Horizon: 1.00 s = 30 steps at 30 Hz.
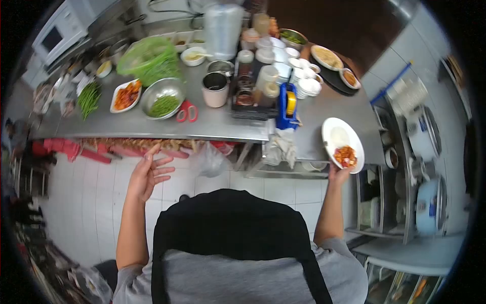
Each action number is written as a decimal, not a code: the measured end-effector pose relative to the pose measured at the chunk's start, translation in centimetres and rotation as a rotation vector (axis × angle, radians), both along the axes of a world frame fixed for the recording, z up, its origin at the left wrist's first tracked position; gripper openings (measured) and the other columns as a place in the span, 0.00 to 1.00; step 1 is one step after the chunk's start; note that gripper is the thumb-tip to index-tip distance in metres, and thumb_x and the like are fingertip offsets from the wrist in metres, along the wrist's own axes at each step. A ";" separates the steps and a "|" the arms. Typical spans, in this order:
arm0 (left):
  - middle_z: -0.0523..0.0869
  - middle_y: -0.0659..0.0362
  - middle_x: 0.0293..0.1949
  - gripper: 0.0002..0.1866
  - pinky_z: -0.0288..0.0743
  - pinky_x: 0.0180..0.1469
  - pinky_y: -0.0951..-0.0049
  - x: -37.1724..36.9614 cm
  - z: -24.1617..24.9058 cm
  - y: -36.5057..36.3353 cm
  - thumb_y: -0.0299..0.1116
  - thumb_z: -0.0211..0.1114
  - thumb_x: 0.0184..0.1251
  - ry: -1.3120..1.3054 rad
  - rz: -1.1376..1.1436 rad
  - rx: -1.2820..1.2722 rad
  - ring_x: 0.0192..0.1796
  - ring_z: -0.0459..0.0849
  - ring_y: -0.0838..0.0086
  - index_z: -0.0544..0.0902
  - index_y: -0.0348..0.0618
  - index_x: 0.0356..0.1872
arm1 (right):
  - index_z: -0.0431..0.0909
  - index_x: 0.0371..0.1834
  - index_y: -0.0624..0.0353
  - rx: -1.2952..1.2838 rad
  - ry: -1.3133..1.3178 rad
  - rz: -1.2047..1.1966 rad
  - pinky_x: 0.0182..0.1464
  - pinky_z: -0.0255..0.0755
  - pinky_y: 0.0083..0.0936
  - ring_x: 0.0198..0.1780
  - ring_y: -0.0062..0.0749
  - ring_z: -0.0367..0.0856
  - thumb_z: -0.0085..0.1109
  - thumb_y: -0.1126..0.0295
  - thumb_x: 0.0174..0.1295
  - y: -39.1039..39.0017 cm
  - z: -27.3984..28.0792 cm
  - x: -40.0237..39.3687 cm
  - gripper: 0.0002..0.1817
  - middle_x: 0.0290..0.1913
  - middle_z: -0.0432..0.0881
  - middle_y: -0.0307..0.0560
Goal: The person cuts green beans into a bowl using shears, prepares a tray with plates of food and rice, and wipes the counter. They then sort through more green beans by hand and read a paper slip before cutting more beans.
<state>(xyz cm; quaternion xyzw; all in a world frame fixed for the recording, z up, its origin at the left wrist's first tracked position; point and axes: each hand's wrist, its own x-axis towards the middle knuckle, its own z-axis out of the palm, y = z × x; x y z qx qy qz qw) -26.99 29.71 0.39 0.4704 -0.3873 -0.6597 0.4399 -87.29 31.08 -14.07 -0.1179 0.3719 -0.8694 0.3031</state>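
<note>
My right hand [340, 173] grips the near rim of a white oval plate [350, 133], held over the right end of the steel counter. On the plate lie a mound of white rice [338, 136] and a portion of reddish-orange food [346, 156]. My left hand [151, 175] hangs in the air in front of the counter edge, fingers spread and holding nothing. Beyond it on the counter stand a steel bowl of chopped green vegetables [164, 105], red-handled scissors [187, 111] and a white dish of orange-red food [125, 96].
A blue tape dispenser [287, 109] and a crumpled cloth [281, 148] sit at the counter's front edge. Behind are jars [245, 71], stacked white cups [307, 83] and a black tray [338, 83] with filled dishes. Shelving with rice cookers [430, 205] stands at right.
</note>
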 end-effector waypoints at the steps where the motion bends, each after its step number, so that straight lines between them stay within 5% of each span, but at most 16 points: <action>1: 0.78 0.48 0.49 0.32 0.78 0.41 0.70 1.0 -0.1 0.3 0.53 0.49 0.66 0.004 0.046 -0.002 0.44 0.82 0.64 0.59 0.47 0.65 | 0.55 0.65 0.48 0.039 -0.057 -0.019 0.51 0.74 0.46 0.58 0.50 0.69 0.22 0.41 0.66 -1.3 -0.4 -1.2 0.32 0.61 0.65 0.50; 6: 0.79 0.48 0.49 0.30 0.78 0.41 0.71 5.2 -0.1 0.5 0.53 0.47 0.67 0.038 0.203 -0.036 0.44 0.82 0.64 0.60 0.48 0.64 | 0.54 0.67 0.52 0.256 -0.118 -0.207 0.66 0.50 0.49 0.66 0.46 0.59 0.19 0.49 0.69 -6.8 1.0 -3.4 0.29 0.66 0.60 0.47; 9: 0.79 0.49 0.48 0.29 0.78 0.41 0.71 7.4 -0.1 0.0 0.52 0.47 0.67 0.055 0.279 -0.050 0.44 0.83 0.65 0.61 0.47 0.64 | 0.56 0.65 0.61 0.236 0.051 -0.312 0.60 0.62 0.35 0.61 0.41 0.66 0.32 0.54 0.69 -9.0 3.2 -2.4 0.27 0.63 0.64 0.49; 12: 0.79 0.50 0.48 0.27 0.78 0.42 0.72 10.6 -0.9 -1.7 0.51 0.48 0.68 0.055 0.347 -0.063 0.44 0.82 0.65 0.63 0.47 0.63 | 0.64 0.58 0.66 0.254 0.479 -0.428 0.52 0.70 0.27 0.53 0.39 0.72 0.43 0.67 0.67 -11.1 11.9 5.9 0.20 0.56 0.69 0.52; 15: 0.79 0.51 0.47 0.26 0.77 0.43 0.72 14.9 -2.8 -5.0 0.50 0.48 0.68 0.054 0.443 -0.062 0.45 0.82 0.65 0.65 0.46 0.61 | 0.73 0.49 0.64 0.155 0.933 -0.063 0.45 0.72 0.20 0.44 0.25 0.77 0.53 0.71 0.61 -15.0 18.5 13.7 0.14 0.45 0.78 0.46; 18: 0.77 0.50 0.48 0.25 0.76 0.46 0.70 19.7 -4.6 -9.9 0.46 0.50 0.68 0.028 0.468 -0.033 0.44 0.81 0.64 0.62 0.45 0.61 | 0.75 0.43 0.62 0.245 1.320 0.419 0.39 0.73 0.17 0.37 0.23 0.80 0.54 0.72 0.60 -21.0 22.1 22.8 0.10 0.37 0.80 0.44; 21: 0.75 0.49 0.49 0.26 0.76 0.46 0.69 23.7 -5.5 -14.9 0.41 0.51 0.68 -0.022 0.469 0.013 0.43 0.81 0.64 0.57 0.44 0.63 | 0.77 0.34 0.60 0.451 1.923 0.476 0.40 0.73 0.30 0.37 0.43 0.81 0.59 0.68 0.52 -27.6 22.0 30.5 0.09 0.31 0.81 0.54; 23: 0.76 0.48 0.48 0.27 0.76 0.46 0.70 25.5 -6.0 -18.0 0.39 0.50 0.69 -0.053 0.434 0.041 0.43 0.81 0.63 0.54 0.45 0.64 | 0.77 0.31 0.66 0.488 2.305 0.451 0.27 0.74 0.29 0.26 0.44 0.80 0.60 0.66 0.53 -34.1 18.3 31.0 0.12 0.25 0.81 0.52; 27: 0.79 0.48 0.44 0.27 0.77 0.43 0.73 27.9 -6.6 -23.3 0.36 0.49 0.69 -0.108 0.269 0.053 0.41 0.82 0.64 0.52 0.45 0.66 | 0.77 0.29 0.72 1.397 2.114 0.853 0.20 0.74 0.36 0.19 0.45 0.79 0.62 0.69 0.48 -36.5 20.1 37.8 0.13 0.23 0.80 0.56; 30: 0.80 0.48 0.42 0.27 0.78 0.40 0.73 29.5 -7.5 -26.5 0.34 0.49 0.68 -0.114 0.107 0.056 0.37 0.83 0.65 0.53 0.45 0.66 | 0.78 0.28 0.73 1.553 2.017 0.924 0.18 0.75 0.36 0.18 0.44 0.79 0.63 0.71 0.45 -38.3 18.6 37.4 0.13 0.24 0.80 0.58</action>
